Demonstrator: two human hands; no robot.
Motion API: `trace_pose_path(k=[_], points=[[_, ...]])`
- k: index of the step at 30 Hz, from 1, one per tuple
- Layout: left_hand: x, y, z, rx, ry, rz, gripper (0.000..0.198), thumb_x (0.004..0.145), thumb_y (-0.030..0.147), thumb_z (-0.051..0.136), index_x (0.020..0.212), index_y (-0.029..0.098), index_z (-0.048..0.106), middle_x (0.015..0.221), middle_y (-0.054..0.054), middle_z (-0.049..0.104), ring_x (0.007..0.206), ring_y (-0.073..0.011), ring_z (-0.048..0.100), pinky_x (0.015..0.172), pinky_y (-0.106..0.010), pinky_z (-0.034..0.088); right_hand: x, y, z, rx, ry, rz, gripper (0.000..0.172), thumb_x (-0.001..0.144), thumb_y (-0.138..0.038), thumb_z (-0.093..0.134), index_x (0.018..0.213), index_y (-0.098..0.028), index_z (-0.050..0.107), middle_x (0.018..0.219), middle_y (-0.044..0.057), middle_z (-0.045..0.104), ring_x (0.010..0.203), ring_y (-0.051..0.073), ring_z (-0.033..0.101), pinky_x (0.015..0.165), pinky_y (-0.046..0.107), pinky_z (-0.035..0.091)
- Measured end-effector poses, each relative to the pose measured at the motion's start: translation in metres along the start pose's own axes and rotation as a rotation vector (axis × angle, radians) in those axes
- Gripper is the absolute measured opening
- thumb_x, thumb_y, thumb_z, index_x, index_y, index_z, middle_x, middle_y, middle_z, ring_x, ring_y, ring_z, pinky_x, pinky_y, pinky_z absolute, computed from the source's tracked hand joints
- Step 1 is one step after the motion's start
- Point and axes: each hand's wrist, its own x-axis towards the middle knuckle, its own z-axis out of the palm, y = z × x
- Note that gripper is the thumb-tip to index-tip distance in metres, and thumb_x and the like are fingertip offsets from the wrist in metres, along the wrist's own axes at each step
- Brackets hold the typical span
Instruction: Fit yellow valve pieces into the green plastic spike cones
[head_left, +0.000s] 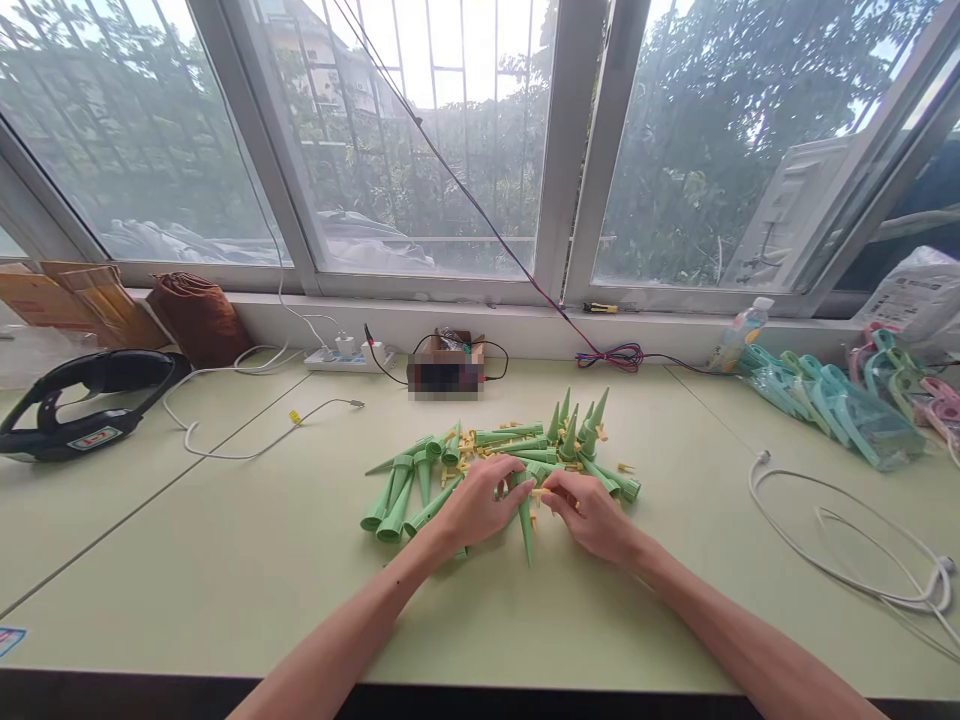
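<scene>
Right now, the left hand (486, 497) has its thumb and fingertips curled closed around the upper, wider end of a green spike (526, 530), whose narrow tip points down below the fingers, towards the person. Just to the right of those fingers, the right hand (589, 512) has thumb and forefinger nearly together, pinching a small yellow piece (540, 492) close beside the spike; whether the two parts touch is too small to tell. Left of the left fingers lie several hollow green cones (395, 515), their wide ends towards the person. Beyond the right fingers, a cluster of cones (570, 440) stands points up, and a loose yellow peg (625, 468) lies farther right on the pale green table (262, 570).
</scene>
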Motion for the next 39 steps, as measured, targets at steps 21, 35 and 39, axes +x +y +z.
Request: trace_pose_path(k=[21, 35, 39], points=[[-0.0013, 0.0003, -0.0012, -0.025, 0.009, -0.027, 0.027, 0.1, 0.033, 0.046, 0.121, 0.02, 0.059, 0.099, -0.006, 0.071, 0.081, -0.018, 0.066, 0.076, -0.03, 0.051, 0.0008, 0.0005, -0.0009, 0.058, 0.096, 0.03, 0.033, 0.103, -0.035, 0.038, 0.077, -0.02, 0.051, 0.063, -0.002, 0.05, 0.055, 0.014, 0.045, 0.055, 0.025, 0.036], [-0.0022, -0.0027, -0.0013, 0.012, -0.023, 0.105, 0.018, 0.096, 0.022, 0.054, 0.112, 0.023, 0.062, 0.107, -0.007, 0.065, 0.077, -0.0155, 0.062, 0.071, -0.028, 0.05, 0.0017, 0.0001, -0.0012, 0.023, 0.14, 0.05, 0.045, 0.105, -0.043, 0.034, 0.068, -0.02, 0.049, 0.055, -0.003, 0.045, 0.05, 0.013, 0.041, 0.053, 0.026, 0.035], [-0.0018, -0.0024, -0.0025, 0.035, -0.025, 0.12, 0.01, 0.097, 0.023, 0.053, 0.099, 0.021, 0.063, 0.098, -0.006, 0.065, 0.077, -0.0165, 0.06, 0.067, -0.027, 0.047, 0.0014, -0.0004, -0.0004, 0.034, 0.116, 0.061, 0.047, 0.104, -0.044, 0.034, 0.069, -0.019, 0.052, 0.054, -0.004, 0.043, 0.05, 0.013, 0.038, 0.052, 0.026, 0.033]])
